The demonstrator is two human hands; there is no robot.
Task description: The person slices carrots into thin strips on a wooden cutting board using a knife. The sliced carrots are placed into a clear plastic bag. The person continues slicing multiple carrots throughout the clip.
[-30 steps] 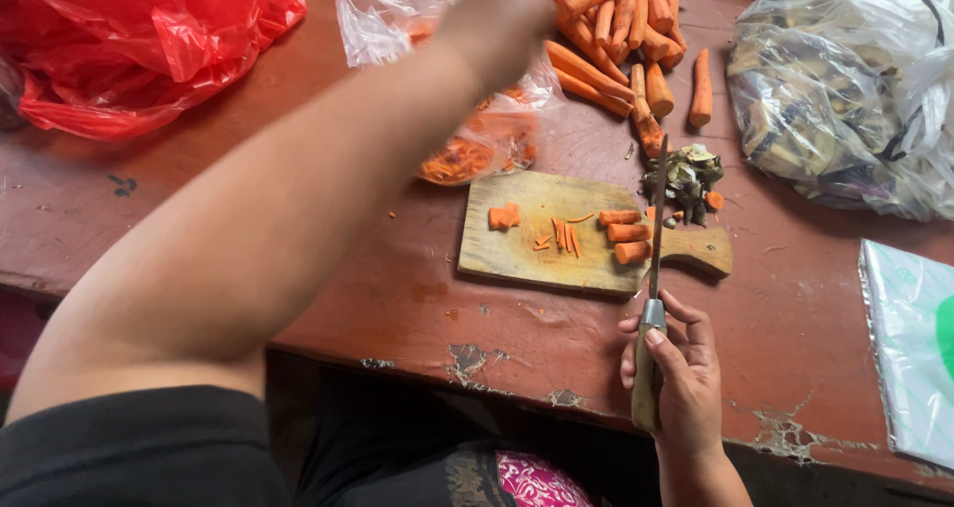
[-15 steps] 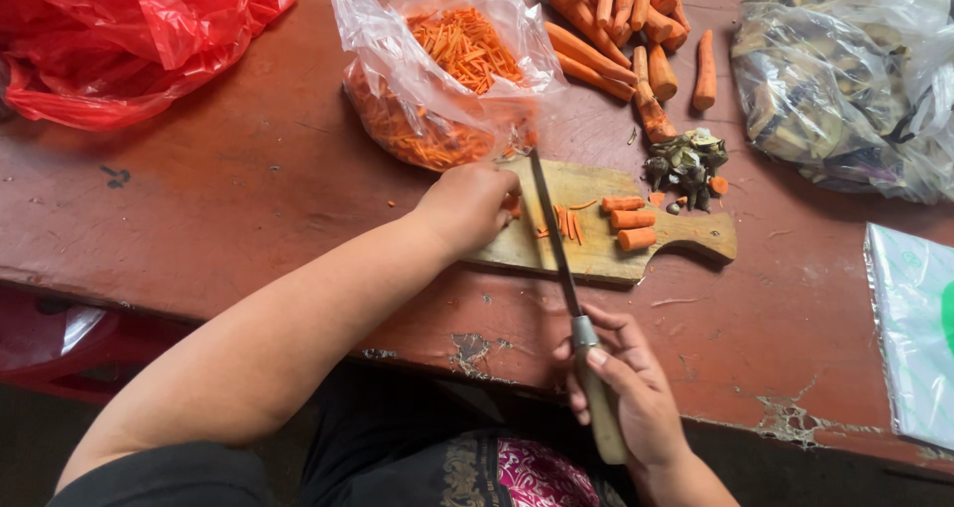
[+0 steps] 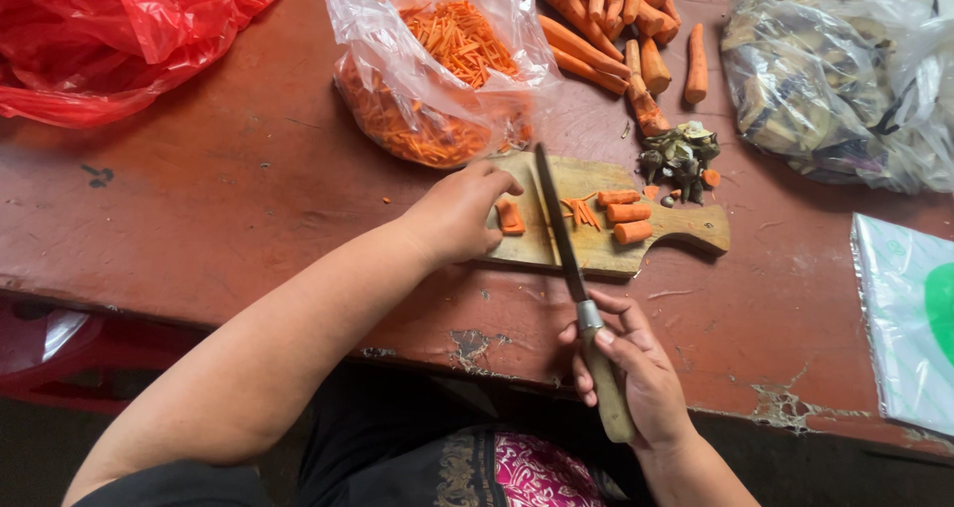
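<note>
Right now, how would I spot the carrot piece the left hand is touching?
Find the wooden cutting board at the red table's near edge. On its left end, beside the left hand's fingertips, lies one short carrot piece. It sits alone, left of the knife blade, while the other chunks cluster right of it.

A red plastic bag (image 3: 119, 30) lies well apart from a grey bag (image 3: 845, 80).

Just one head cam here, looking steeply down from above the person's chest at the red-brown table (image 3: 248, 209). It's pretty close in: forearms enter from the bottom of the frame, the far table side runs off the top.
</note>
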